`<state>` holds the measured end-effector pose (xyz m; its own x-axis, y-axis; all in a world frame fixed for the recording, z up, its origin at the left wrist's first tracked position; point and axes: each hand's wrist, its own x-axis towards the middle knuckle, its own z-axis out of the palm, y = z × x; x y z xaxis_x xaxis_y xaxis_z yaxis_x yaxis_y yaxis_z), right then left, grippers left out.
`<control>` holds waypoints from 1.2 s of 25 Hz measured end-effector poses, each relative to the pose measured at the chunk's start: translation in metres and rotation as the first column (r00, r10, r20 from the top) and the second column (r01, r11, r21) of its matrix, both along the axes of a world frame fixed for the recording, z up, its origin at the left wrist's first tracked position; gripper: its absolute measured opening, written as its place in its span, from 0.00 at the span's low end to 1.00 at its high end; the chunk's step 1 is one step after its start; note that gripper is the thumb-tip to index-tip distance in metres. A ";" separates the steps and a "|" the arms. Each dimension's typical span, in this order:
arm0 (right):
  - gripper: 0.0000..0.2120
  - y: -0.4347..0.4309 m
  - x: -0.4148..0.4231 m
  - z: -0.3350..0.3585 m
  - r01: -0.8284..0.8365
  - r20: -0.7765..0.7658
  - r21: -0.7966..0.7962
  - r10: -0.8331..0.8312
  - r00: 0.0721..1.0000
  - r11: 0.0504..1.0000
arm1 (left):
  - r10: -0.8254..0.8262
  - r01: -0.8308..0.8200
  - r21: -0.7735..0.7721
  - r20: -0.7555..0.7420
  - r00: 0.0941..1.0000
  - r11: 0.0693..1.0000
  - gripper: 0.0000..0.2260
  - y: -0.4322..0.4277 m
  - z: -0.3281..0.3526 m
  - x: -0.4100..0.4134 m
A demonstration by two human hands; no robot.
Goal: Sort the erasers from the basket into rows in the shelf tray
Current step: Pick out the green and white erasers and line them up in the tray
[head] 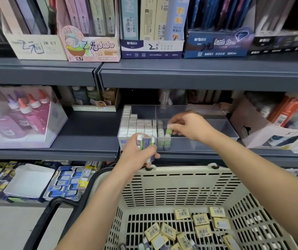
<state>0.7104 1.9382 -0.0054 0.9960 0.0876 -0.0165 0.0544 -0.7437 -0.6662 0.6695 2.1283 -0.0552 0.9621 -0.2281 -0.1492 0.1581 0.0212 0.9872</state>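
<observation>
My right hand (189, 127) pinches a green eraser (169, 131) over the short row mid-tray (207, 141). Left hand (137, 152) grips a fistful of spares (145, 143) at the tray's near edge. Risk: small slick-sleeved blocks slip from that fist, or I nudge upright rows over. Tray's clear hard plastic. More erasers (200, 220) lie in the slotted basket (180, 179) nearby.

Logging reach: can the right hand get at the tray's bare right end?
Probably yes: the right hand is inside the open-topped tray, pinching a green eraser, and nothing blocks that end.
</observation>
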 end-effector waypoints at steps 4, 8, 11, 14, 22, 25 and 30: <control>0.08 0.003 0.004 -0.008 -0.065 -0.021 -0.125 0.063 0.998 0.990 | 0.013 -0.013 -0.031 0.000 1.000 0.999 0.18 0.001 -0.005 0.003; 0.13 0.007 -0.002 -0.008 -0.133 -0.051 -0.296 0.123 0.991 0.946 | 0.001 0.000 -0.040 0.004 1.000 0.999 0.21 -0.003 -0.006 0.005; 0.14 0.009 -0.010 -0.002 -0.109 0.022 -0.338 0.124 0.992 0.935 | -0.014 0.015 -0.044 0.022 1.000 0.999 0.18 -0.004 -0.005 0.003; 0.10 0.015 -0.030 0.002 -0.012 0.230 -0.108 0.037 0.972 0.994 | -0.021 0.024 -0.055 0.054 0.998 0.998 0.11 -0.002 -0.004 0.000; 0.03 0.008 -0.039 0.016 -0.017 0.060 0.367 -0.005 0.998 0.930 | 0.006 0.003 -0.112 0.080 0.997 0.994 0.10 -0.005 -0.004 -0.006; 0.04 -0.006 -0.016 0.029 0.064 0.150 0.341 -0.122 0.981 0.938 | 0.044 -0.035 -0.153 0.055 0.998 0.988 0.10 -0.002 -0.004 -0.005; 0.03 0.004 0.006 0.018 0.049 0.075 -0.080 -0.043 0.996 0.996 | 0.072 -0.067 -0.131 0.028 0.997 0.989 0.15 -0.002 -0.006 -0.004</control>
